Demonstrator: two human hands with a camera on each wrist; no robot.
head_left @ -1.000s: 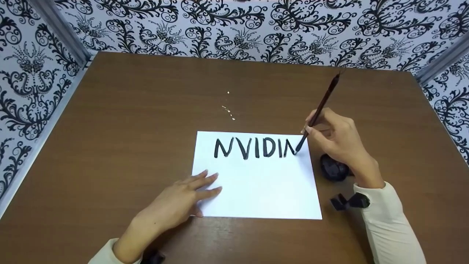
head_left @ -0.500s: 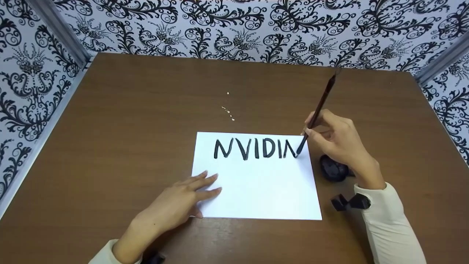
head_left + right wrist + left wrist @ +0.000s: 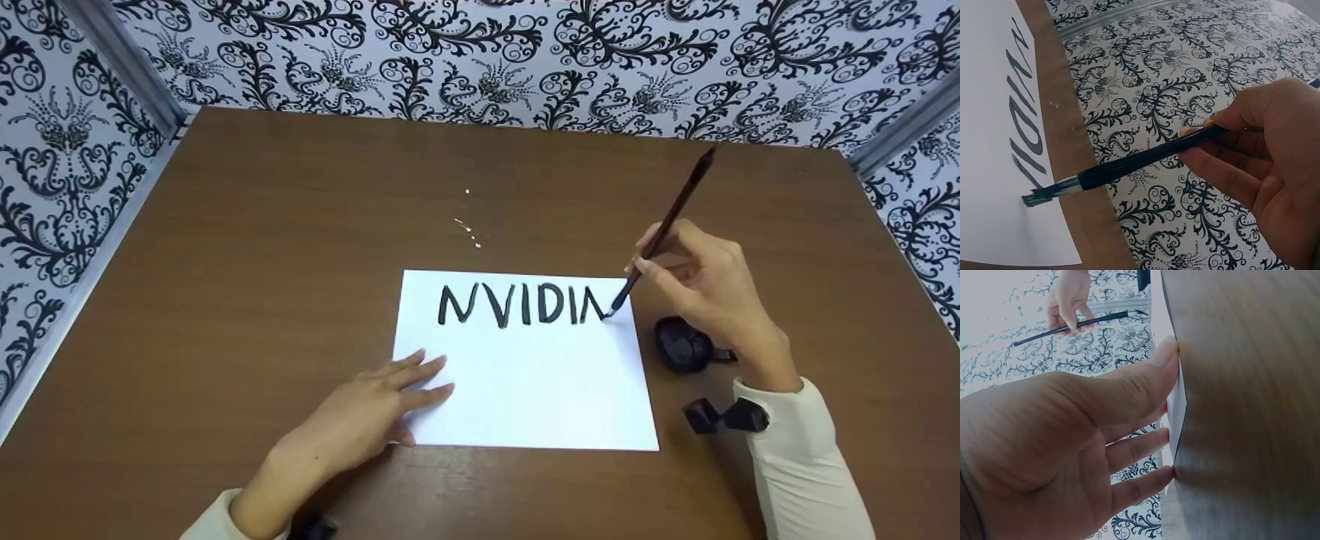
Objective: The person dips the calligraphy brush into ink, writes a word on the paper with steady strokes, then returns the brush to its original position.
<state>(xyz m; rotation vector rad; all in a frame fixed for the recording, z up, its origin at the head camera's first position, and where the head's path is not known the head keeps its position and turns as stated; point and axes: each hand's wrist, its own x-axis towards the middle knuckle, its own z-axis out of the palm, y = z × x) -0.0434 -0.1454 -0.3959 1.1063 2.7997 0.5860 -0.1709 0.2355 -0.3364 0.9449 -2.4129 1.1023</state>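
Observation:
A sheet of white paper (image 3: 525, 390) lies on the brown table, with "NVIDI" and a further slanted pair of strokes (image 3: 592, 304) in black along its top. My right hand (image 3: 705, 281) pinches a dark paintbrush (image 3: 679, 202) between thumb and fingers. Its tip is at the lower end of the last stroke, near the paper's right edge. In the right wrist view the black-coated bristles (image 3: 1050, 192) are at or just over the paper; contact is hard to tell. My left hand (image 3: 360, 412) rests with spread fingers on the paper's lower left corner.
Right of the paper, partly behind my right wrist, sits a round black container (image 3: 682, 345). A black wrist device (image 3: 724, 416) is at my right sleeve. Small pale specks (image 3: 469, 229) dot the table (image 3: 262, 225) beyond the paper. Patterned walls (image 3: 487, 67) border the table.
My right hand has shifted slightly right, and the brush leans further right. Its tip first slid down a little, then moved back up slightly. The left hand and paper stay still.

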